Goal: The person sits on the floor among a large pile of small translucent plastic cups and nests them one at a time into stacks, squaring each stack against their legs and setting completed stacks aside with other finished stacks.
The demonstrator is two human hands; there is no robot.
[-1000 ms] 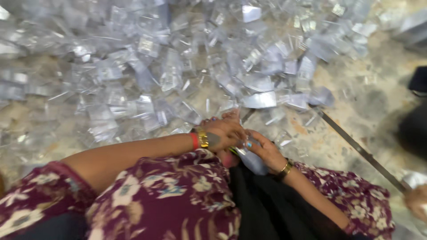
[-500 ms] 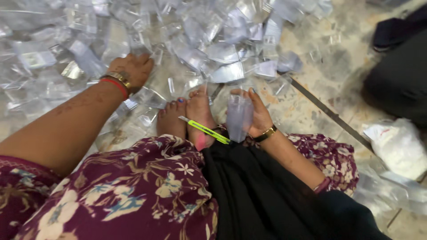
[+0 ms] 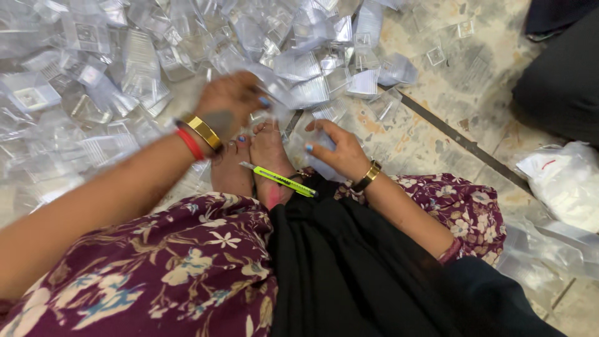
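Observation:
I sit on the floor with my bare feet [image 3: 253, 163] in front of me. My left hand [image 3: 231, 103], blurred with motion, grips a clear plastic packet [image 3: 284, 87] above my toes. My right hand [image 3: 337, 148] rests just right of my feet, fingers curled around a small stack of clear packets [image 3: 312, 163]. A yellow-green utility knife [image 3: 279, 180] lies across my right foot. Gold and red bangles ring my left wrist; a gold bracelet rings my right.
A big heap of clear plastic packets [image 3: 125, 68] covers the floor ahead and to the left. A metal strip [image 3: 462, 142] runs diagonally across the stone floor. A white bag [image 3: 564, 181] lies at right, another person's dark clothing [image 3: 561, 81] beyond it.
My left hand has swung from the pile at the left back toward my feet with a packet. My right hand has lowered its packets slightly. The knife stays on my foot.

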